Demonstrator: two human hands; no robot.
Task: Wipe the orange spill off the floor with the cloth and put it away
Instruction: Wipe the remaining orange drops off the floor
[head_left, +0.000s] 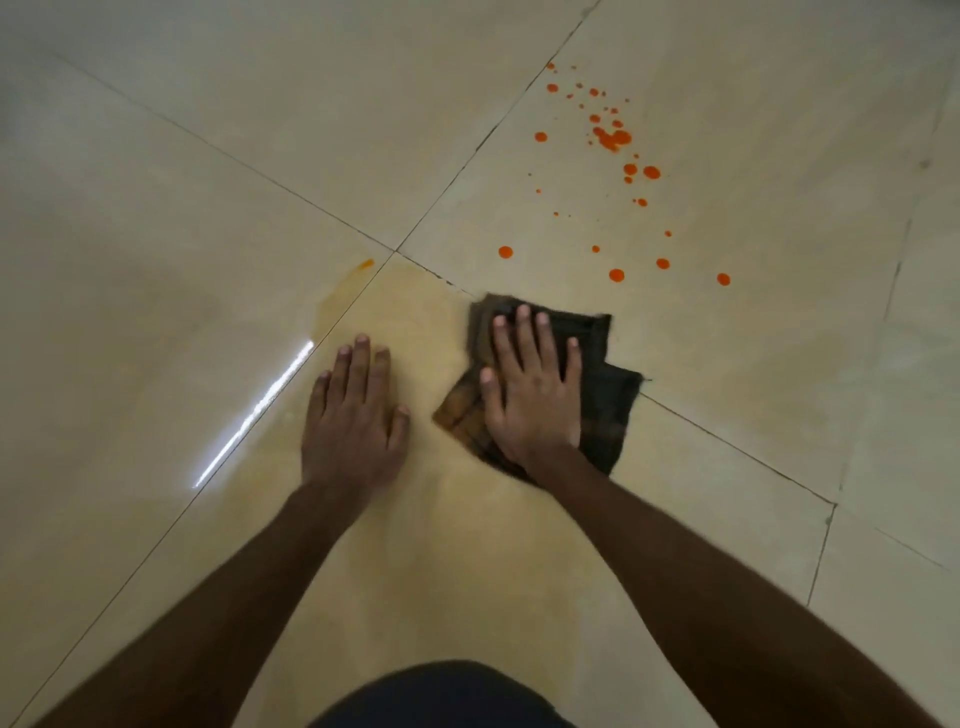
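Right hand (532, 387) is pressing flat, fingers spread, on the dark folded cloth (608, 395), not clamped round it; left hand (353, 410) is bracing open-palmed on the bare floor (156, 234) just beside it. Wiping looks partly done: a pale orange smear (363, 301) is lying round the cloth near the tile joint crossing. Orange drops (615, 137) are sitting beyond the cloth, apart from it, so the next stroke probably calls for pushing forward over them.

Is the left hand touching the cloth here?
Apart. In the head view, the left hand lies flat on bare floor, a tile gap separating it from the cloth.
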